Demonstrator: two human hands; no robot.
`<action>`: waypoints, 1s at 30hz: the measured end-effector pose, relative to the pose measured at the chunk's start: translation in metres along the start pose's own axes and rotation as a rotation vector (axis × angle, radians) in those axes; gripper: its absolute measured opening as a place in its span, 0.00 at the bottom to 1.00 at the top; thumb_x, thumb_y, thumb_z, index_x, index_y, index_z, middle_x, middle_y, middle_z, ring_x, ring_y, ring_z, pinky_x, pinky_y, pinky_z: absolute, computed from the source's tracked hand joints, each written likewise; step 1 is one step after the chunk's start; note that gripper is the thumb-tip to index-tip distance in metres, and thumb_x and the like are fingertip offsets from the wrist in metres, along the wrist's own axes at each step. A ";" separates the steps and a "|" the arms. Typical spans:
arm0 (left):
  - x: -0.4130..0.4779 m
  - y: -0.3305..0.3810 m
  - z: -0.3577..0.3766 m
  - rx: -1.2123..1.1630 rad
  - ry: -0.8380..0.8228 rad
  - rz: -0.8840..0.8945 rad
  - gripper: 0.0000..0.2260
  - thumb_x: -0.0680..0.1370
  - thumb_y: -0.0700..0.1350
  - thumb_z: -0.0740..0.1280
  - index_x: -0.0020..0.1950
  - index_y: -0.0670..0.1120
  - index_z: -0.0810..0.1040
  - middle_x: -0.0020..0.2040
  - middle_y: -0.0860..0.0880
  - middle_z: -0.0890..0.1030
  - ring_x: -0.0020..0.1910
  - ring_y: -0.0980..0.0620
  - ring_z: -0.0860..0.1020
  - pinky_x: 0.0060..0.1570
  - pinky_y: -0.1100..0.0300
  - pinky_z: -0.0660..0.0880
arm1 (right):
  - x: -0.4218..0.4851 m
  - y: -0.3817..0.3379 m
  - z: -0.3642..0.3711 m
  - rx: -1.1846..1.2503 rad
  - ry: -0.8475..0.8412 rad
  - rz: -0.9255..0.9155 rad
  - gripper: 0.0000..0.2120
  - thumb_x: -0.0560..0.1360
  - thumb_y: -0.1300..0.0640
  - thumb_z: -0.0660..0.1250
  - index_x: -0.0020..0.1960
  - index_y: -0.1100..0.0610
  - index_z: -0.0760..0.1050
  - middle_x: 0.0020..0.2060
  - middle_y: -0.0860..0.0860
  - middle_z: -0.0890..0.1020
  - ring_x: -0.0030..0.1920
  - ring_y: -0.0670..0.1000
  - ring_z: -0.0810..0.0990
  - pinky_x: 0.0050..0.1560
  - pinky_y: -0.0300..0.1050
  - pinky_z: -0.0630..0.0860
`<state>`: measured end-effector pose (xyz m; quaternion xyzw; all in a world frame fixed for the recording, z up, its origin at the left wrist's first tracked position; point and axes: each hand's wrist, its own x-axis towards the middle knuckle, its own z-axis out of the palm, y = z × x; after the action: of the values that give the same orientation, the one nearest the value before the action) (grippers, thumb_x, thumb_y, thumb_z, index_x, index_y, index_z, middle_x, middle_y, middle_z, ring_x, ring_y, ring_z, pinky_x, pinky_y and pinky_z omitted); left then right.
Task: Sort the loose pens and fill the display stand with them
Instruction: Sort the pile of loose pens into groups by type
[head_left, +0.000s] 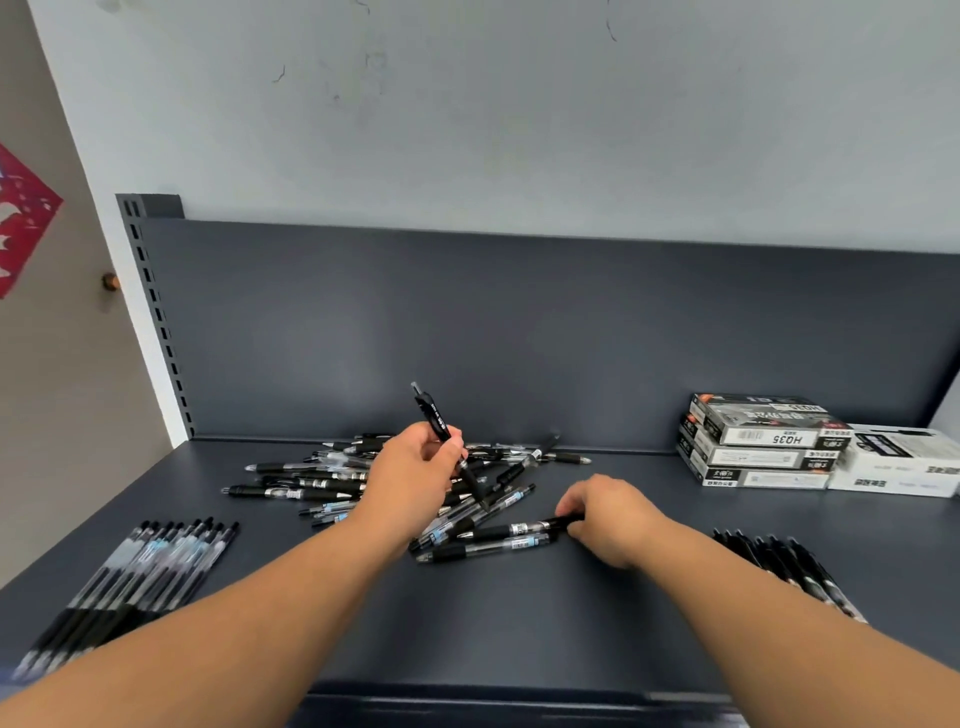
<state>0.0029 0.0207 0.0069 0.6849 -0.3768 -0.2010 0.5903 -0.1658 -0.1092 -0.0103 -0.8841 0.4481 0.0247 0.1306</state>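
nearest to me, two bare forearms reached out over the dark shelf (493, 623). at its front left edge lay a tidy row of clear pens (140, 577), side by side with their black ends pointing away from the person. at the front right lay a second row of black pens (784, 569), also packed close together and partly cut off by the right arm.

a little further in, the right hand (613, 514) rested low on the shelf, its grip pinched on the end of a flat pen (519, 530) that lay at the near edge of the heap, touching another pen just in front of it. the left hand (410, 483) was lifted above the heap, its grip clamped round the middle of a raised pen (439, 421), which stood tilted with its clicker end up and leaning to the left.

under and behind both hands sprawled the loose pile of pens (322, 483), black and clear ones crossed over one another, reaching back almost to the rear panel (519, 338).

far to the right, against that panel, stood a stack of pen boxes (763, 441), three high, with a white box (898, 462) touching it on the right. beyond rose a pale wall, and off to the left hung a red paper cutout (21, 218)
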 end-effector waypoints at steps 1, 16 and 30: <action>0.000 0.000 0.000 0.013 -0.004 0.002 0.04 0.80 0.46 0.64 0.48 0.53 0.77 0.44 0.54 0.83 0.47 0.51 0.81 0.56 0.48 0.77 | 0.000 0.001 0.001 0.016 0.023 -0.005 0.13 0.77 0.56 0.64 0.61 0.46 0.77 0.62 0.49 0.75 0.61 0.52 0.75 0.61 0.42 0.72; 0.003 0.005 -0.003 0.231 -0.122 0.179 0.10 0.78 0.52 0.66 0.44 0.48 0.81 0.25 0.56 0.70 0.24 0.59 0.64 0.29 0.65 0.64 | -0.014 -0.025 -0.028 1.298 0.063 -0.099 0.07 0.77 0.64 0.66 0.52 0.54 0.78 0.40 0.49 0.79 0.42 0.47 0.81 0.45 0.39 0.76; -0.003 -0.007 -0.025 0.178 -0.197 0.107 0.06 0.77 0.43 0.69 0.40 0.52 0.80 0.35 0.52 0.83 0.36 0.60 0.81 0.42 0.62 0.74 | -0.009 -0.040 -0.011 0.363 0.008 -0.109 0.19 0.71 0.55 0.75 0.60 0.54 0.77 0.49 0.47 0.82 0.49 0.46 0.81 0.53 0.38 0.75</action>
<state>0.0215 0.0395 0.0049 0.6905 -0.4854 -0.2010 0.4971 -0.1405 -0.0823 0.0102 -0.8692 0.3970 -0.0671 0.2871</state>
